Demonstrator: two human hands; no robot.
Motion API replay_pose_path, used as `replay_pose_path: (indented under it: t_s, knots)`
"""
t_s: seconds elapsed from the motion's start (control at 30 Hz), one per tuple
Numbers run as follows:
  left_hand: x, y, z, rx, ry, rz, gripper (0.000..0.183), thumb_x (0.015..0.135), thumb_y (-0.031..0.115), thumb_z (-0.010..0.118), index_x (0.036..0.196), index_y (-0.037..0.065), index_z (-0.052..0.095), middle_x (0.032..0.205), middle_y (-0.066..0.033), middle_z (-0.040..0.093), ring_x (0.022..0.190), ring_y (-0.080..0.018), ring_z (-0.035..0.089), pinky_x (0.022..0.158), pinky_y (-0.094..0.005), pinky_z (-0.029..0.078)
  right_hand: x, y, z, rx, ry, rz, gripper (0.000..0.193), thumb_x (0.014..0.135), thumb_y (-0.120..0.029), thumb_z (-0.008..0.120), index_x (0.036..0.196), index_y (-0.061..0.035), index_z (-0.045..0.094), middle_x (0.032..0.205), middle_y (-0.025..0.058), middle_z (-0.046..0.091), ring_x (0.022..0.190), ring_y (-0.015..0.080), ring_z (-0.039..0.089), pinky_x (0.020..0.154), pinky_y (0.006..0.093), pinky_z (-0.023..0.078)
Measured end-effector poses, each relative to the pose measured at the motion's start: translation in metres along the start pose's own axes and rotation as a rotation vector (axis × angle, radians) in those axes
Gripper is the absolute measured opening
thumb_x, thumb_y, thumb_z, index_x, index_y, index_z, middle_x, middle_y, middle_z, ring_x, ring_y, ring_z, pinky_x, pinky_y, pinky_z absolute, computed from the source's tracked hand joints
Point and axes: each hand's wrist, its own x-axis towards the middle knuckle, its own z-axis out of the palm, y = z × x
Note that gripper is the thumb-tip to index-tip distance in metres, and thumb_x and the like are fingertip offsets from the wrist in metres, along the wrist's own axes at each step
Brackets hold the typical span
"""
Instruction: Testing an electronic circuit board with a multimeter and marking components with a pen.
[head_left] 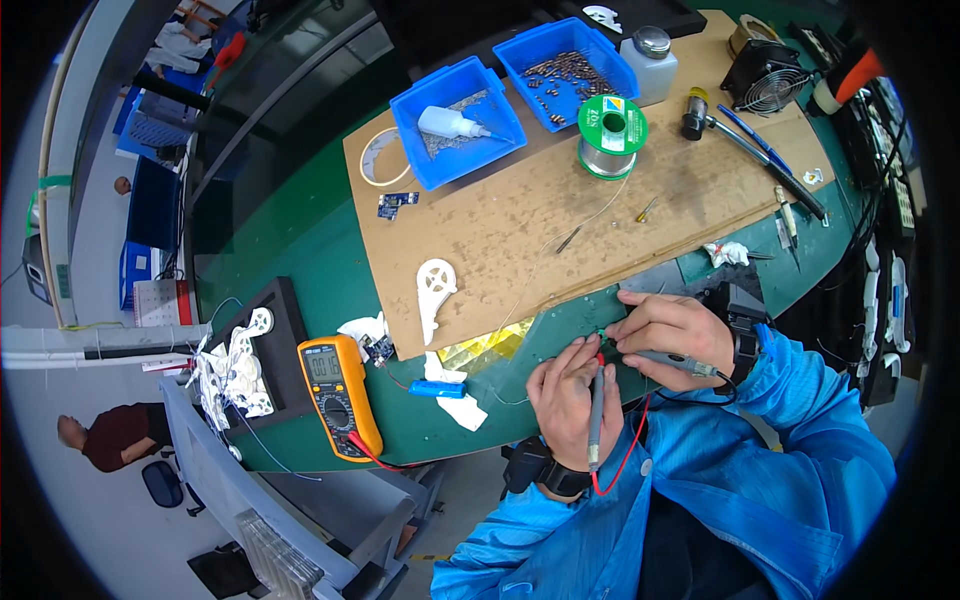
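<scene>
My left hand [565, 405] is closed on a grey multimeter probe [596, 415] with a red tip and a red wire. In my right hand [688, 335], likewise closed, is a second grey probe [678, 360] with a black wire. Both hands meet over the table's front edge. A tiny green piece [601, 332] shows between the fingertips; its kind is too small to tell, and the fingers hide where the probe tips touch. To the left lies an orange multimeter [342, 398], its display lit, with a red lead plugged in.
A cardboard sheet [480, 240] covers much of the green table. On it are two blue bins [408, 118] of small parts, a green solder spool [613, 122], a tape roll [372, 160] and a hammer [755, 155]. A blue battery cell [437, 389] lies left of my hands.
</scene>
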Motion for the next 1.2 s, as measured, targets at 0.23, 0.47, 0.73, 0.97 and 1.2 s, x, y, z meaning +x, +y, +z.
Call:
replay_pose_path:
  t_s: [0.23, 0.47, 0.73, 0.97, 1.2]
  knots:
    - [0.0005, -0.0004, 0.0012, -0.019, 0.010, 0.000, 0.018, 0.088, 0.003, 0.072, 0.099, 0.001, 0.058, 0.115, -0.0190, 0.075, 0.113, -0.0334, 0.070, 0.100, -0.0466, 0.043, -0.0015, 0.0018, -0.0015, -0.003, -0.023, -0.003, 0.027, 0.078, 0.002, 0.078, 0.103, -0.0039, 0.068, 0.103, 0.0105, 0.071, 0.102, 0.0280, 0.073, 0.112, 0.0489, 0.050]
    - [0.0007, -0.0002, -0.0007, -0.006, 0.008, -0.002, 0.018, 0.088, 0.003, 0.072, 0.099, 0.001, 0.058, 0.114, -0.0189, 0.075, 0.114, -0.0337, 0.070, 0.100, -0.0464, 0.043, 0.0023, -0.0029, -0.0007, 0.007, 0.004, 0.017, 0.023, 0.080, 0.001, 0.078, 0.101, -0.0042, 0.069, 0.099, 0.0083, 0.071, 0.102, 0.0277, 0.072, 0.108, 0.0463, 0.053]
    - [0.0004, -0.0020, -0.0020, -0.008, 0.000, 0.004, 0.021, 0.088, 0.002, 0.073, 0.100, 0.001, 0.057, 0.114, -0.0185, 0.075, 0.115, -0.0334, 0.069, 0.100, -0.0470, 0.042, -0.0012, 0.0008, 0.0018, -0.001, -0.009, 0.025, 0.026, 0.081, -0.003, 0.081, 0.104, -0.0058, 0.070, 0.108, 0.0085, 0.072, 0.108, 0.0293, 0.070, 0.106, 0.0446, 0.054]
    - [0.0000, -0.0020, -0.0007, -0.012, 0.006, 0.007, 0.021, 0.087, 0.002, 0.073, 0.101, 0.002, 0.056, 0.115, -0.0180, 0.075, 0.115, -0.0331, 0.069, 0.100, -0.0461, 0.043, -0.0026, 0.0015, 0.0019, 0.004, -0.003, 0.025, 0.028, 0.080, -0.003, 0.081, 0.105, -0.0063, 0.070, 0.108, 0.0085, 0.072, 0.108, 0.0297, 0.070, 0.106, 0.0448, 0.055]
    - [0.0006, 0.0038, 0.0011, -0.006, 0.008, 0.000, 0.019, 0.088, 0.003, 0.072, 0.099, 0.002, 0.057, 0.115, -0.0182, 0.075, 0.113, -0.0330, 0.069, 0.101, -0.0467, 0.042, -0.0021, 0.0021, -0.0047, 0.025, -0.034, 0.011, 0.026, 0.080, 0.001, 0.078, 0.104, -0.0024, 0.068, 0.108, 0.0131, 0.072, 0.108, 0.0321, 0.072, 0.111, 0.0485, 0.050]
